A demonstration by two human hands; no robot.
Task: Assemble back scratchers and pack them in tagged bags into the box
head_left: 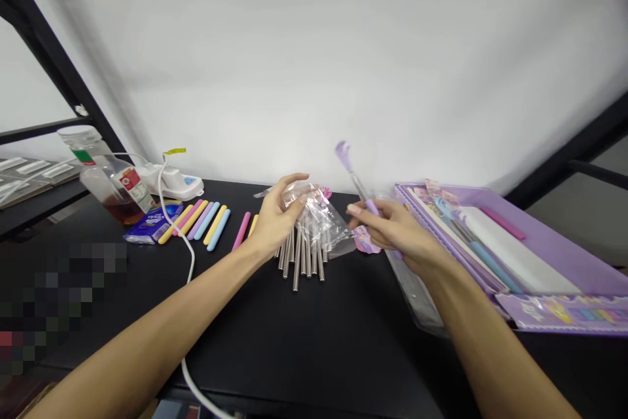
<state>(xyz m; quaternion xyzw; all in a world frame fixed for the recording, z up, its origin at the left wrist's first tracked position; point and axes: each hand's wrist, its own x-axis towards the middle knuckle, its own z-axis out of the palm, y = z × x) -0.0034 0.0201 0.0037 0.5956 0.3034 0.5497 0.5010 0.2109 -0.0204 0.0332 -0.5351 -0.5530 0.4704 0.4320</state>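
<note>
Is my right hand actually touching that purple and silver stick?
Touching. The head view shows the right hand gripping the purple and silver stick by its purple handle, with the thumb pressed against it.

Table [318, 347]: bottle [115, 180] — left | rods [296, 265] by bag [328, 226] — centre | box [554, 236] right

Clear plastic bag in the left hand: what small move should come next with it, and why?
I would probably have the left hand lift the clear plastic bag away from the metal rods first: it covers part of them in this view, and the right hand is occupied, gripping the purple-handled tool.
</note>
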